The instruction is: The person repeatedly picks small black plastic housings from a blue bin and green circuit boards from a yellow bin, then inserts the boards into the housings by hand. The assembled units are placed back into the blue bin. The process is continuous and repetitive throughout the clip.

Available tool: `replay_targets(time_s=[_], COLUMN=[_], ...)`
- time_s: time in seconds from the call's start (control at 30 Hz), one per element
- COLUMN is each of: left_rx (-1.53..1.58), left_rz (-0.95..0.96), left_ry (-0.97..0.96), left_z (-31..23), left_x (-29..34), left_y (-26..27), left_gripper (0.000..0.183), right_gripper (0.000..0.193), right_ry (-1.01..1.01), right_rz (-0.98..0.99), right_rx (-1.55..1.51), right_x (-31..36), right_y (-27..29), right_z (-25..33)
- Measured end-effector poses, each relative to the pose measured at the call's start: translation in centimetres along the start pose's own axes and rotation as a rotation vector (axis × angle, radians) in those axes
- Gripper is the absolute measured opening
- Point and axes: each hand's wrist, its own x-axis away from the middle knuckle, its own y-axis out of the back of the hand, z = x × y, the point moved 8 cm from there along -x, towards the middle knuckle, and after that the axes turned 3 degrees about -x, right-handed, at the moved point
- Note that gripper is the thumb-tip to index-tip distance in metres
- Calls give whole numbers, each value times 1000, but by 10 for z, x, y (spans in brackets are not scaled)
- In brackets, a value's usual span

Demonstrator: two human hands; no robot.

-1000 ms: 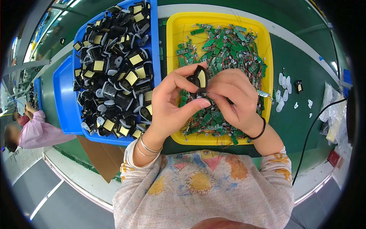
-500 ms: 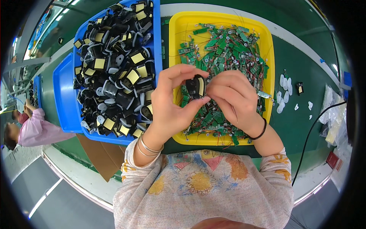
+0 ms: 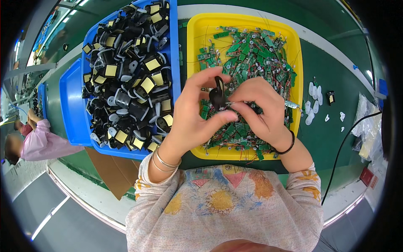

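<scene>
Above the near half of the yellow tray (image 3: 299, 84), my left hand (image 3: 196, 110) grips a small black plastic housing (image 3: 217, 97) between thumb and fingers. The housing is tilted, its narrow dark side showing. Against its right edge, the fingertips of my right hand (image 3: 261, 107) are pinched together. Something thin and greyish shows at those fingertips, too small to make out. Beneath both hands lies a heap of green circuit boards (image 3: 252, 54) with thin red and black wires.
On the left, a blue bin (image 3: 174, 50) is heaped with black housings (image 3: 121, 98) bearing cream pads. White oval pieces (image 3: 315, 93) and one black housing (image 3: 331, 97) lie right of the tray. A black cable (image 3: 336, 164) curves beside clear plastic bags (image 3: 364, 122). Far left, a person in pink (image 3: 52, 136) sits.
My left hand has turned the housing, so its cream strip has mostly swung out of sight. The right fingertips have shifted slightly down along its edge.
</scene>
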Motion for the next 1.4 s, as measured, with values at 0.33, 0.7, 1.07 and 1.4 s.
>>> replay_targets(time_s=[0.33,0.7,1.07,1.4], left_rx=[-51,581,272,220], left_rz=[-133,125,65,44], left_ry=[-141,324,142,138], left_z=[-13,20,15,16], left_x=[-3,0,1,1], left_y=[16,-10,-10,-11], left_gripper=[46,35,33,32], right_gripper=[13,11,12,14], right_ry=[-451,-691,-727,-596], right_rz=[-10,-23,-38,-45], right_rx=[-756,-1129,-1003,-968], right_x=[17,24,27,24], right_y=[-9,-22,-20,-16], right_z=[-29,-40,-45,-41])
